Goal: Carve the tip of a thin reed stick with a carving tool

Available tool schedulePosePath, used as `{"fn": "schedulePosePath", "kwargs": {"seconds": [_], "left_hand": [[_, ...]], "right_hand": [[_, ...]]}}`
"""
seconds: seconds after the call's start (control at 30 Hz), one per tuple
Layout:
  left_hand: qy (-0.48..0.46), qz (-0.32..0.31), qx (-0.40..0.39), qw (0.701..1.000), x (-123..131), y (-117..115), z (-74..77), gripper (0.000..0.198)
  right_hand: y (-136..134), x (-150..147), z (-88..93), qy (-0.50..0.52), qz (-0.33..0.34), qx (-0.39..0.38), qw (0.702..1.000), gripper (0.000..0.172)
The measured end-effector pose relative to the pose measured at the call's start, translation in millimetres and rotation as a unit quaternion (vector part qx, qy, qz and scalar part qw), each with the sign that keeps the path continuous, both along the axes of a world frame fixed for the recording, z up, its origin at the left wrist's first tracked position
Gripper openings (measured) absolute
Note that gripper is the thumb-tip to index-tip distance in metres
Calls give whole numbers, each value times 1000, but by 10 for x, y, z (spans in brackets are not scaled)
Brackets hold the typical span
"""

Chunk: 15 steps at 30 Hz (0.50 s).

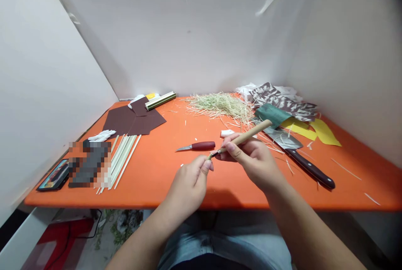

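My right hand is closed around a carving tool with a pale wooden handle. Its short dark metal end points down and left, meeting a small greenish-tan piece that looks like bamboo. That piece is pinched between the thumb and fingers of my left hand, which hide most of it. Just beyond both hands lies a small knife with a red handle, its blade pointing left. A small white object sits behind my right hand, partly covered by it.
A cleaver lies to the right, near yellow sheets and a green sheet. Pale shavings are heaped at the back. On the left are thin strips, brown sheets, a white glove and a blurred dark object.
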<state>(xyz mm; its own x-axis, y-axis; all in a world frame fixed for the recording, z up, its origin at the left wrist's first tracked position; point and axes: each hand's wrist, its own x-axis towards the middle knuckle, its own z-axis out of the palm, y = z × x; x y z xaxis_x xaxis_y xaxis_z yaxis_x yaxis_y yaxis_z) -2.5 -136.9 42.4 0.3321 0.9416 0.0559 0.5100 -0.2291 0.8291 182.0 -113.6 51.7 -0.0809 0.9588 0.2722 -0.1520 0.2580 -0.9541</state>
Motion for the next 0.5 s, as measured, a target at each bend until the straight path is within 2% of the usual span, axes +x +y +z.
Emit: {"fn": "schedulePosePath", "kwargs": {"seconds": [0.17,0.33,0.5], "left_hand": [[-81,-12,-53,995,-7,25,-45,39],[-122,-18,-88,989,-16,17,-67,41],[-208,29,-103,972,-14,56,-27,36]], "right_hand": [[5,22,-71,57,21,-55,997,30],[-32,0,-91,95,14,-57,994,23],[-76,-56,-93,108,-12,-55,993,22]]}}
